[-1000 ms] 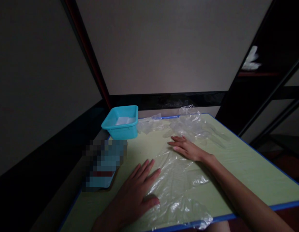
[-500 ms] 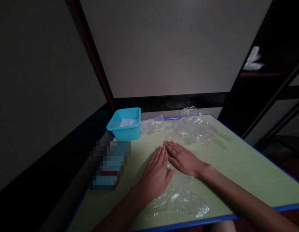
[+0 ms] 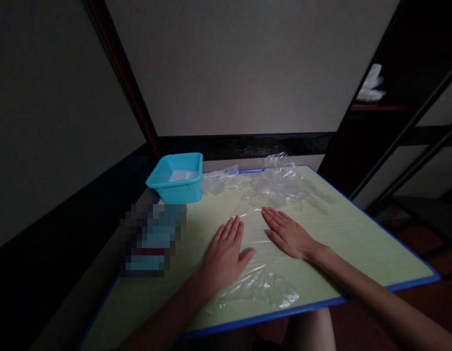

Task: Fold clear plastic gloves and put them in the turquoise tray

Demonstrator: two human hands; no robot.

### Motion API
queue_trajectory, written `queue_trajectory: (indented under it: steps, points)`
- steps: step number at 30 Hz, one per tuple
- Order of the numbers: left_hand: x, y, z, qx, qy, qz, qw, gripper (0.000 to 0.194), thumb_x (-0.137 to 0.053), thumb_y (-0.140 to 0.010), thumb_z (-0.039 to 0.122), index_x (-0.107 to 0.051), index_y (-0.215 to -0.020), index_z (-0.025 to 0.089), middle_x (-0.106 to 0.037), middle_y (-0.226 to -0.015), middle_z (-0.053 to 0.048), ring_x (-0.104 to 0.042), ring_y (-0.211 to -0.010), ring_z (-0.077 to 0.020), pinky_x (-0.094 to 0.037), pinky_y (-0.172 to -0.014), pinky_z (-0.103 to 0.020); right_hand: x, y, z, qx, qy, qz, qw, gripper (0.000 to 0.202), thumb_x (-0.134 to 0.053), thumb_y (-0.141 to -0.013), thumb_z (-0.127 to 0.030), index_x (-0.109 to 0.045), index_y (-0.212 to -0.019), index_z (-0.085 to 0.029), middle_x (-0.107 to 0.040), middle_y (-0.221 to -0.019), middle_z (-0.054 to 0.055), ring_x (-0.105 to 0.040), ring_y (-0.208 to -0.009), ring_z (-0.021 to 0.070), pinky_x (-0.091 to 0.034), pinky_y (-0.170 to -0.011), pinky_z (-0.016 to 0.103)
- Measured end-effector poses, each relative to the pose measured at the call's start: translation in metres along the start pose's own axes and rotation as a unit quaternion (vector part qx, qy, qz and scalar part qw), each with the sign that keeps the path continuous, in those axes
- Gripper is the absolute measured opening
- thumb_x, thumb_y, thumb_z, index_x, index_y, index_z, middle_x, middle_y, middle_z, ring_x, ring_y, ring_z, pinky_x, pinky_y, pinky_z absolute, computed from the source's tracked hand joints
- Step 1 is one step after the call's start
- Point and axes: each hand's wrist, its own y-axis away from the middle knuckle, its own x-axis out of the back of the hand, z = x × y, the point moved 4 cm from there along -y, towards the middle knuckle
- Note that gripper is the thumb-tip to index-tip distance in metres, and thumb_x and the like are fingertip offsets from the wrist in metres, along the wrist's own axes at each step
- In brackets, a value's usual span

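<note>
A clear plastic sheet or bag (image 3: 260, 287) lies on the pale green table (image 3: 357, 243), wrinkled near the front edge and flatter between the hands. My left hand (image 3: 225, 253) rests palm down on its left part, fingers stretched forward and thumb out to the right. On the right side, my right hand (image 3: 287, 234) also lies flat, its fingers pointing forward and left. Nothing is gripped by either hand. Just beyond the fingertips is a crumpled heap of clear plastic (image 3: 280, 185).
A turquoise basin (image 3: 182, 190) with something white inside stands at the back left corner. Nearer me, a pixelated, unreadable object (image 3: 152, 241) lies along the left edge. More clear plastic (image 3: 222, 180) is beside the basin. A cabinet panel (image 3: 240, 68) rises behind the table.
My hands have moved apart, the left one to the left and the right one to the right, opening a gap over the plastic. The camera view has shifted slightly.
</note>
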Motion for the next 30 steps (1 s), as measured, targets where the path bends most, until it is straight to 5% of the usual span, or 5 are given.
queue_trajectory:
  steps: [7, 13, 23, 27, 30]
  points:
    - [0.014, 0.016, 0.016, 0.016, -0.012, 0.044, 0.999, 0.049, -0.035, -0.086, 0.025, -0.032, -0.129, 0.002, -0.027, -0.139, -0.019, -0.020, -0.129, -0.0252, -0.027, -0.103, -0.041, 0.015, 0.014, -0.037, -0.024, -0.060, 0.076, 0.995, 0.047, -0.027, -0.087, -0.020, -0.033, -0.132, -0.008, -0.034, -0.136, 0.014, -0.030, -0.126, 0.0209, -0.024, -0.104, 0.043]
    - [0.004, 0.025, 0.043, 0.010, -0.024, 0.040, 0.999, 0.049, -0.035, -0.085, 0.022, -0.032, -0.128, 0.001, -0.031, -0.137, -0.019, -0.026, -0.127, -0.0254, -0.032, -0.101, -0.040, 0.007, 0.031, -0.080, -0.007, -0.016, 0.042, 0.999, 0.049, -0.033, -0.086, -0.020, -0.031, -0.132, -0.004, -0.029, -0.137, 0.016, -0.024, -0.128, 0.0217, -0.026, -0.104, 0.039]
    - [0.013, 0.076, -0.021, 0.045, 0.010, 0.059, 0.997, 0.060, -0.042, -0.084, 0.037, -0.025, -0.133, 0.008, -0.026, -0.140, -0.017, -0.022, -0.128, -0.0274, -0.031, -0.100, -0.046, 0.010, 0.039, -0.068, 0.003, -0.086, 0.010, 0.996, 0.050, -0.034, -0.090, -0.032, -0.027, -0.135, -0.012, -0.021, -0.142, 0.010, -0.018, -0.130, 0.0199, -0.022, -0.105, 0.041]
    - [0.025, 0.083, -0.023, 0.043, 0.133, 0.063, 0.988, 0.053, -0.039, -0.086, 0.027, -0.020, -0.135, 0.018, -0.022, -0.143, -0.010, -0.024, -0.129, -0.0224, -0.030, -0.101, -0.042, 0.029, 0.060, -0.068, 0.101, -0.158, -0.041, 0.982, 0.053, -0.042, -0.086, -0.043, -0.030, -0.134, -0.023, -0.021, -0.143, 0.003, -0.015, -0.130, 0.0217, -0.021, -0.104, 0.044]
    - [0.031, 0.083, -0.020, 0.027, 0.202, 0.056, 0.977, 0.048, -0.042, -0.085, 0.025, -0.030, -0.131, 0.022, -0.037, -0.136, -0.006, -0.036, -0.123, -0.0201, -0.035, -0.099, -0.038, 0.036, 0.082, -0.070, 0.137, -0.098, -0.055, 0.984, 0.068, -0.053, -0.075, -0.054, -0.033, -0.132, -0.024, -0.022, -0.142, 0.005, -0.013, -0.130, 0.0305, -0.009, -0.102, 0.057]
